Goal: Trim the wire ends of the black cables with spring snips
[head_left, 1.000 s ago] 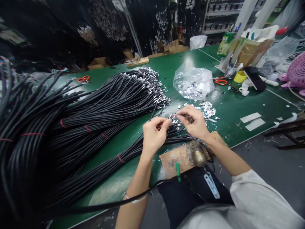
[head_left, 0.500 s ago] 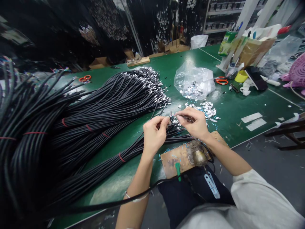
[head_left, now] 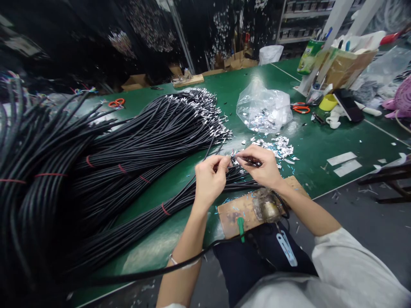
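Observation:
My left hand (head_left: 210, 177) is closed, thumb against bent fingers, on the end of a black cable, with thin wires showing at the fingertips. Close beside it on the right, my right hand (head_left: 265, 169) grips a slim dark tool (head_left: 252, 162), its kind unclear; its tip meets the wires. Under both hands runs a thin bundle of black cables (head_left: 183, 199), wrapped with a red tie (head_left: 165, 209). A larger pile of black cables (head_left: 150, 132) lies to the left, its stripped silvery ends (head_left: 208, 113) pointing right. My fingers partly hide the wire ends.
Foil scraps (head_left: 282, 147) and a clear plastic bag (head_left: 265, 109) lie beyond my right hand. Nearer me sits a wooden board (head_left: 236, 214) with a metal device (head_left: 269, 209). Orange-handled scissors (head_left: 301, 108) and a phone (head_left: 348, 105) are at right; other scissors (head_left: 116, 103) are far left.
Both hands stay together at nearly the same spot, with only small finger movement at the wires. The whole view has shifted slightly.

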`<state>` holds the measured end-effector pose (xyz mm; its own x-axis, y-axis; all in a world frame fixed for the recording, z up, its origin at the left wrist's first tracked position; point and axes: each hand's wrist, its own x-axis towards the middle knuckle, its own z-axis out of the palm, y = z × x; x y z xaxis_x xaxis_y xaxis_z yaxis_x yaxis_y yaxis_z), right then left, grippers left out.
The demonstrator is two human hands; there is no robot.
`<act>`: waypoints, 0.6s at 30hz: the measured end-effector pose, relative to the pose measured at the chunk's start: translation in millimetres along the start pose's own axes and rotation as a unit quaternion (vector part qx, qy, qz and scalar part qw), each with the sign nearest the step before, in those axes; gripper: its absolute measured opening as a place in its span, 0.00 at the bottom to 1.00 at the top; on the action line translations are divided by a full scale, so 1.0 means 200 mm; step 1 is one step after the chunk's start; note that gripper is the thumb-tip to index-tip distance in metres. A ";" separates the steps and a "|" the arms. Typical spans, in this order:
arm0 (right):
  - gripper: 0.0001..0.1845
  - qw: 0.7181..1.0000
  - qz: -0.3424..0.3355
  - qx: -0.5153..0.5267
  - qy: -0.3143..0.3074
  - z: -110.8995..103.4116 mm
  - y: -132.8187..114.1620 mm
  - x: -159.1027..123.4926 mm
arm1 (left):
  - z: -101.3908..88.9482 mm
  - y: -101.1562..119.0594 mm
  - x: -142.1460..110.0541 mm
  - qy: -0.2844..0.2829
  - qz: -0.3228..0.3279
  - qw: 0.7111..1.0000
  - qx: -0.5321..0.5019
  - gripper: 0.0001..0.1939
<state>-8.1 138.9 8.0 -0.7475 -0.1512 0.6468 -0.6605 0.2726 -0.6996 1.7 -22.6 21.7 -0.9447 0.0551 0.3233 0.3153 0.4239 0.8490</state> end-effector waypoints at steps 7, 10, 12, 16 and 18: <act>0.10 0.994 0.100 0.034 0.020 -0.01 -0.02 0.02 | -0.01 0.01 0.00 -0.005 0.002 1.000 0.005 0.17; 0.14 0.973 0.177 0.146 -0.037 -0.01 -0.02 0.03 | -0.01 0.01 0.00 -0.018 0.007 1.000 0.005 0.17; 0.15 0.949 0.222 0.213 -0.065 -0.01 -0.02 0.03 | -0.01 0.00 0.00 -0.023 0.009 1.000 0.002 0.17; 0.16 0.910 0.311 0.271 -0.030 0.01 0.01 0.02 | 0.00 -0.01 0.00 -0.007 0.003 1.000 -0.006 0.13; 0.16 0.905 0.329 0.271 -0.010 0.02 0.02 0.02 | 0.01 -0.02 0.00 0.006 0.001 1.000 -0.015 0.12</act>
<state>-14.1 136.1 7.6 -0.9889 -0.1442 0.0348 -0.0062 -0.1944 -0.9809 1.1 -22.0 18.0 -0.9428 0.0446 0.3303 0.3201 0.3965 0.8604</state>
